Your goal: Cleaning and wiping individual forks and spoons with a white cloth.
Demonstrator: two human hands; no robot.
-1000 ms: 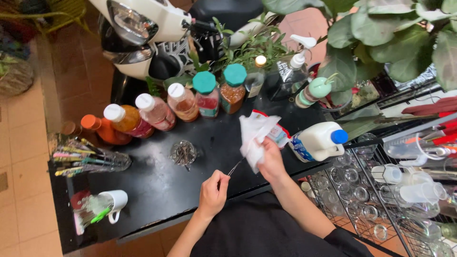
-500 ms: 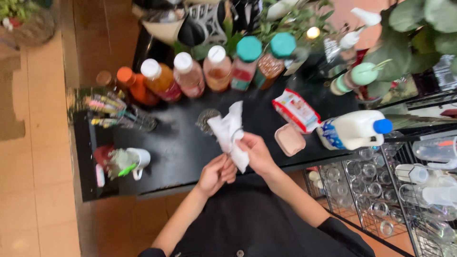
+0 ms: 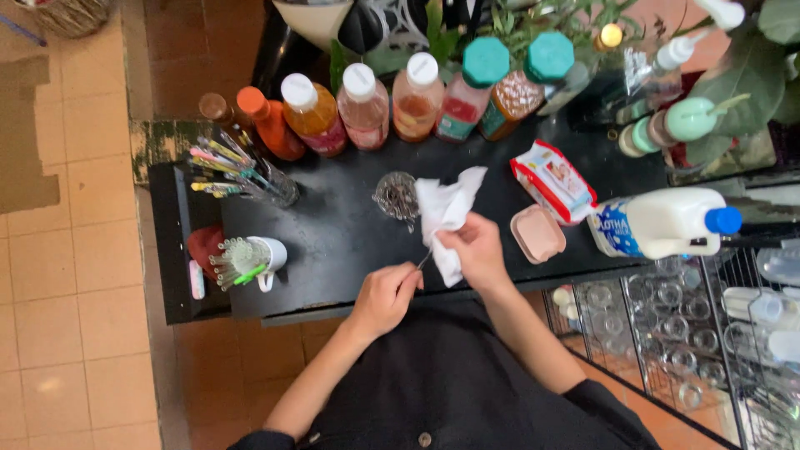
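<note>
Having drawn back from the worktop (image 3: 350, 242), both hands meet — right hand (image 3: 477, 250) closed on a tissue (image 3: 444, 215), left hand (image 3: 385, 298) pinching what looks like a thin metal tool (image 3: 424, 259).

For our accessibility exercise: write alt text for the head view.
Over a black counter, the right hand wraps a crumpled white tissue around a thin metal utensil held by the left hand.

Both hands close together; left hand (image 3: 385, 298) fisted; right hand (image 3: 475, 247) pinching
</note>
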